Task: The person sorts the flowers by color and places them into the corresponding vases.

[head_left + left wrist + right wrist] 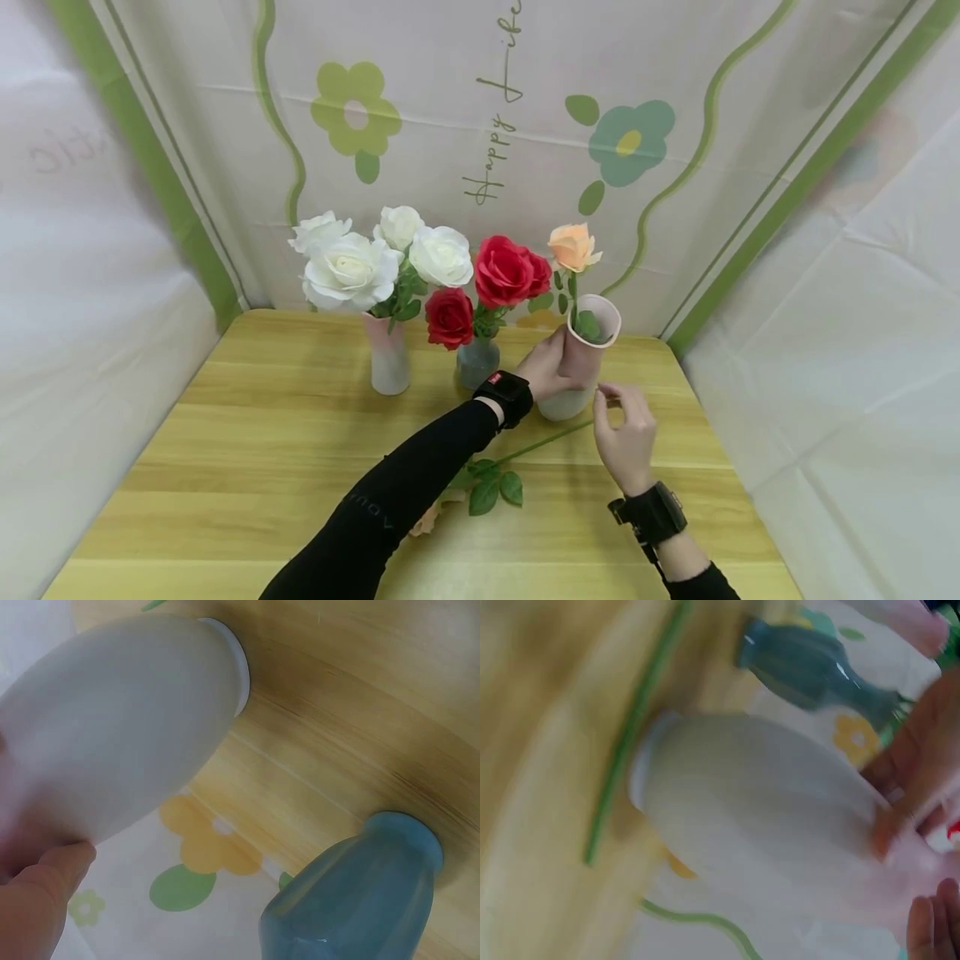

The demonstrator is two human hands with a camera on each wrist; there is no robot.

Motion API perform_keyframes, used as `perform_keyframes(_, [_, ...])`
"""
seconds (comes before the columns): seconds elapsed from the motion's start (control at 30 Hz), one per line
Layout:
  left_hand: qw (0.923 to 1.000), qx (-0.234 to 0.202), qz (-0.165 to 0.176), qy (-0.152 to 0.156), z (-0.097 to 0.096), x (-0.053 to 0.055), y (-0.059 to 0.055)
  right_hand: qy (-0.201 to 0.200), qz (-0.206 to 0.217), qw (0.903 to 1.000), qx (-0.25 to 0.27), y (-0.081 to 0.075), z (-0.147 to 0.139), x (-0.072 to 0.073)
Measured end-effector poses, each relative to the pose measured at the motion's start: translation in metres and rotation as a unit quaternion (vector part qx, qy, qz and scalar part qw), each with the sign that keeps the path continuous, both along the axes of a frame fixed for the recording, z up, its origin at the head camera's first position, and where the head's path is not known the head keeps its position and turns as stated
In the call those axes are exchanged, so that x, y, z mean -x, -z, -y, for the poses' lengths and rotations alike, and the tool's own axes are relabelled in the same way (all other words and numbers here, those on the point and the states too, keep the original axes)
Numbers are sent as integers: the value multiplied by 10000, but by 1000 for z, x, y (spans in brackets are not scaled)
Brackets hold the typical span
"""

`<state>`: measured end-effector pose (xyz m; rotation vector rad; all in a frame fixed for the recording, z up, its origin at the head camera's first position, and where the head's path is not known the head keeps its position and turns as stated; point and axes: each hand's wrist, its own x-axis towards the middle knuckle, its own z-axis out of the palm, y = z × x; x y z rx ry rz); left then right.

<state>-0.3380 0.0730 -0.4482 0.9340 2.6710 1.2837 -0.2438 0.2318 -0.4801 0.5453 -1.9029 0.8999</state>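
My left hand [551,367] grips the neck of a pink-and-white vase [564,404], which tilts slightly to the right. One peach rose [573,247] stands in its mouth, leaves inside the rim. My right hand [628,433] hovers just right of the vase with loosely bent fingers and nothing visible between them. Its fingertips [922,922] appear near the vase's pink part in the right wrist view. Another peach rose [426,522] lies on the table, its bloom partly hidden by my left sleeve; its green stem [543,443] runs toward the vase base.
Left of my left hand stands a blue-grey vase [477,364] with red roses [504,271]. Farther left, a slim pink-and-white vase [388,367] holds several white roses [351,271]. A printed cloth [450,100] hangs behind the wooden table [247,450].
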Motion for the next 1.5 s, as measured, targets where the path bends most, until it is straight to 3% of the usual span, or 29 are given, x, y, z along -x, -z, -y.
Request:
perform_keyframes(0.13, [9999,81,-57,15,-1,-1,-1,-524,580,9961,-415,23,0,-6])
perform_keyframes(0.33, [9999,101,-19,53,0,-3,-3,-1122,1515,9731,-1326,46,1,-12])
perform_keyframes(0.53, [9999,104,-23,2,0,-2,-1,-1430,1773,9503,-2120,56,8,-10])
perform_keyframes(0.63, [9999,128,-89,7,0,0,0,-1421,1712,9380,-2658,55,17,-7])
perform_keyframes(0.8, [9998,121,-122,37,1,-2,-2,-1475,1538,9095,-3570,55,27,-3])
perform_keyframes(1.07, [9999,157,-44,34,1,-4,-3,-1732,1249,8720,-4405,60,40,-1])
perform_keyframes(1.23, [9999,167,-36,17,0,-2,-2,-1676,1057,8453,-4962,62,46,-4])
perform_keyframes(1.33, [9998,179,22,5,0,-2,-2,-1619,1021,8332,-5188,64,48,-5])
perform_keyframes(1.5, [9999,153,60,17,0,-3,-3,-1524,908,8218,-5415,67,50,-5])
